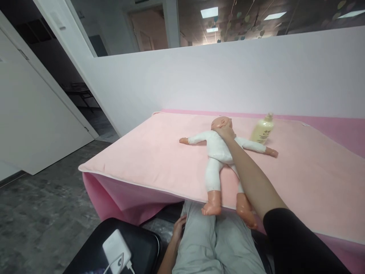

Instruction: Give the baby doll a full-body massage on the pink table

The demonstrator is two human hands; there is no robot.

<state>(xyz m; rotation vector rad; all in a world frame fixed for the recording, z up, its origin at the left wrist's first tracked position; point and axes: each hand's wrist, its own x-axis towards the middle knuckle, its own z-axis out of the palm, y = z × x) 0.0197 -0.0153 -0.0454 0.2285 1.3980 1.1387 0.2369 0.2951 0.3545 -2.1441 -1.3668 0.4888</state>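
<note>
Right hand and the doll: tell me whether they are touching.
Touching. The head view shows the right hand lying on the doll at its neck, just below the head, with no gap between them.

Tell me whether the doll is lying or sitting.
Lying on its back: the doll is flat on the pink mat, arms spread, feet over the edge, right hand at its neck.

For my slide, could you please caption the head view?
Right hand rests at the neck of a baby doll on a pink mat, beside a yellow bottle.
</note>
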